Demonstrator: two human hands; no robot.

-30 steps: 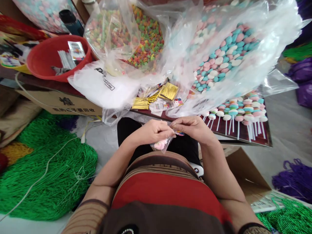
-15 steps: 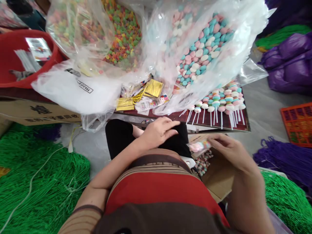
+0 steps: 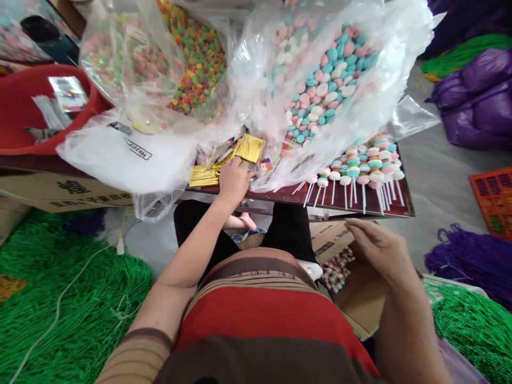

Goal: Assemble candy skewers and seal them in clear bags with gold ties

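My left hand point(image 3: 234, 180) is stretched forward onto the dark red tabletop point(image 3: 360, 205). Its fingertips rest on a pile of small printed clear bags point(image 3: 262, 166), beside bundles of gold twist ties point(image 3: 248, 148). The fingers point away from me, so their grip is hidden. My right hand point(image 3: 378, 246) hovers palm down over an open cardboard box point(image 3: 360, 298) by my right knee, fingers loosely apart and holding nothing. Wrapped candy sticks point(image 3: 335, 269) lie in the box. Candy lollipops on white sticks point(image 3: 360, 173) lie in a row on the table.
Big clear bags of pastel candy discs point(image 3: 328, 80) and coloured ring candy point(image 3: 196, 58) slump over the table. A red basin point(image 3: 24, 112) sits at left above a cardboard carton point(image 3: 60, 189). Green netting point(image 3: 60, 298) and purple netting point(image 3: 476, 256) cover the floor.
My left hand left my lap and reached forward to the bags and gold ties. My right hand carried the filled candy bag down to the box and now holds nothing.
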